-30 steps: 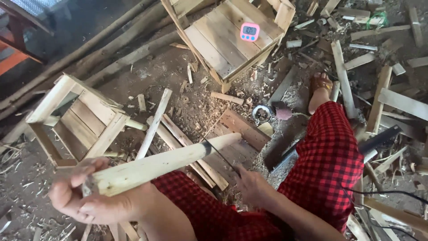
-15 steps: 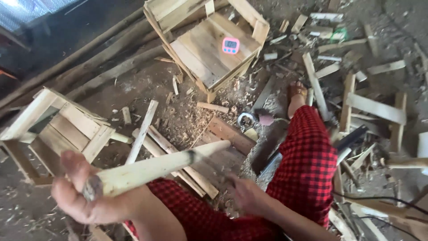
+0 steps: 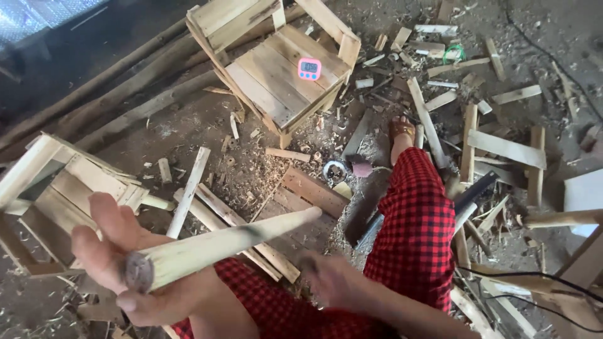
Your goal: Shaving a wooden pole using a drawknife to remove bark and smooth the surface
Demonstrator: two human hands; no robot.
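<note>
Left hand at 8 o'clock, fingers wrapped around thick butt of peeled tapered wooden stake, tip pointing toward 2 o'clock above lap. Judged stiff, fairly light, smooth and dry; best gripped at wide end. Right hand blurred near 6 o'clock, apparently holding nothing; open or closed cannot tell. Small slatted chair at 12 o'clock carrying pink timer; second chair at 9 o'clock; offcuts littering floor, crowding any set-down.

legs: I see red/black checked trousers, both legs
foot: brown sandal, 1 in view
hands: bare, no gloves
arms: no sleeves
</note>
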